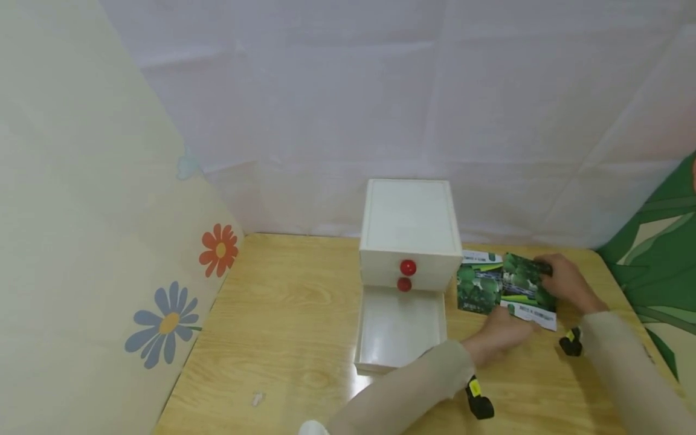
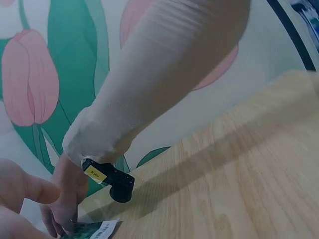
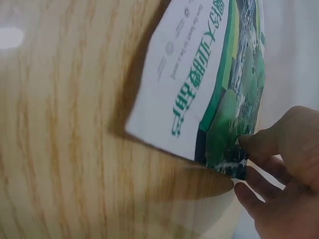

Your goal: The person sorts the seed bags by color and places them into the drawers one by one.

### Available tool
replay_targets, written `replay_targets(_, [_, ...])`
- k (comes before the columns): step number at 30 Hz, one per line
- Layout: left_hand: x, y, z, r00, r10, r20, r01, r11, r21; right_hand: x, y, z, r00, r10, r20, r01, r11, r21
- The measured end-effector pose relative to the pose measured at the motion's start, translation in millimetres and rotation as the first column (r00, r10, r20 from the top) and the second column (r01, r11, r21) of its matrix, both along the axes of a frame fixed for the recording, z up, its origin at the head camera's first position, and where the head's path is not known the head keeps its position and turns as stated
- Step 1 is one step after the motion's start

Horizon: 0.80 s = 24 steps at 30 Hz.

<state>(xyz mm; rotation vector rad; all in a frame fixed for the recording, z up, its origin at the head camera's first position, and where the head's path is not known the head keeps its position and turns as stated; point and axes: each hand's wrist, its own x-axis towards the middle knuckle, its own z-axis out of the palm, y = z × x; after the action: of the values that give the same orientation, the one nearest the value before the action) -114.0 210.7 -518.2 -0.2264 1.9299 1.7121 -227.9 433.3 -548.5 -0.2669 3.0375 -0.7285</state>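
Packet [image 3: 212,97], green, white-banded, in pinch grip of right hand [image 3: 289,174], that of left hand [image 1: 502,333] unclear

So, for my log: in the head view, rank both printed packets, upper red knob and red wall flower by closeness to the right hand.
1. Right printed packet: in the right hand
2. Left printed packet: just left
3. Upper red knob: farther left
4. Red wall flower: far left

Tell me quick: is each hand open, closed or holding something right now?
Left hand: blurred; whether open or holding anything cannot be told.
Right hand: holding a flat green-and-white printed item, pinched between thumb and fingers.
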Motion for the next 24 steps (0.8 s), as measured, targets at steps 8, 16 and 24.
replay_targets(8, [6.8, 10.9, 1.1, 0.962, 0.206, 0.179, -0.248, 0.933, 0.259, 5.1, 5.4, -1.5, 1.000, 0.017, -0.013, -0.017, 1.000, 0.008])
replay_targets(16, [4.6, 15.7, -5.3, 0.923, 0.245, 0.298, -0.350, 0.856, 0.381, 8.5, 8.3, 0.5, 0.999, -0.010, 0.045, 0.009, 1.000, 0.023])
replay_targets(24, [10.2, 22.0, -6.6, 0.924, 0.271, 0.271, -0.364, 0.841, 0.399, 13.3, 19.1, -3.6, 1.000, 0.008, 0.017, -0.008, 1.000, -0.014])
